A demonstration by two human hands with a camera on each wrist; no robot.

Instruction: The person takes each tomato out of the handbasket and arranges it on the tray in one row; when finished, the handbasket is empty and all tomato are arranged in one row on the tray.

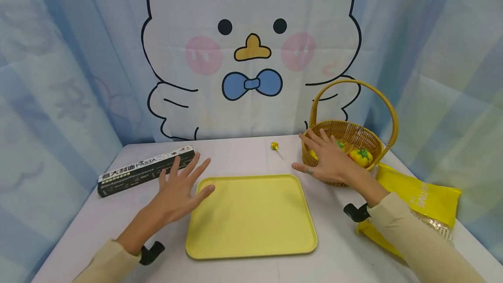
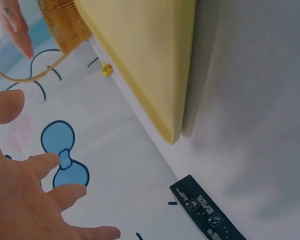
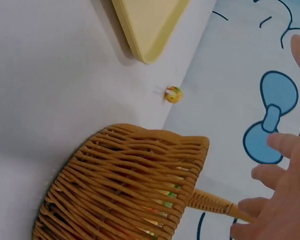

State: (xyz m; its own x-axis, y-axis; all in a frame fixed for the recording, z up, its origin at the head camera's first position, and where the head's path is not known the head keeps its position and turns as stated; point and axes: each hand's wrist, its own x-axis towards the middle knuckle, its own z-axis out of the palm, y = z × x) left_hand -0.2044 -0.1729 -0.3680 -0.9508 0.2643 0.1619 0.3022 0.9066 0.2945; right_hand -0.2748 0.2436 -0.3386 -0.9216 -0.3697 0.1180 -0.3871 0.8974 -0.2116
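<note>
My left hand (image 1: 178,193) is spread in the air between the pasta box (image 1: 146,170) and the yellow tray (image 1: 251,217), holding nothing. The right hand (image 1: 328,158), fingers spread too, hovers in front of the wicker basket (image 1: 346,130) and hides part of it. Inside the basket lies a yellow, pumpkin-like item with a green top (image 1: 360,157); other contents are partly covered by the hand. A lollipop (image 1: 274,146) in a yellow wrapper rests on the table behind the tray. In the right wrist view, the basket's woven side (image 3: 125,180) stands below the hand, apart from it.
A yellow bag (image 1: 422,195) with a see-through part lies at the right, partly under the right forearm. The basket's tall handle (image 1: 363,83) arches upward. Behind the white table (image 1: 232,156) hangs a curtain (image 1: 251,112) with a cartoon figure.
</note>
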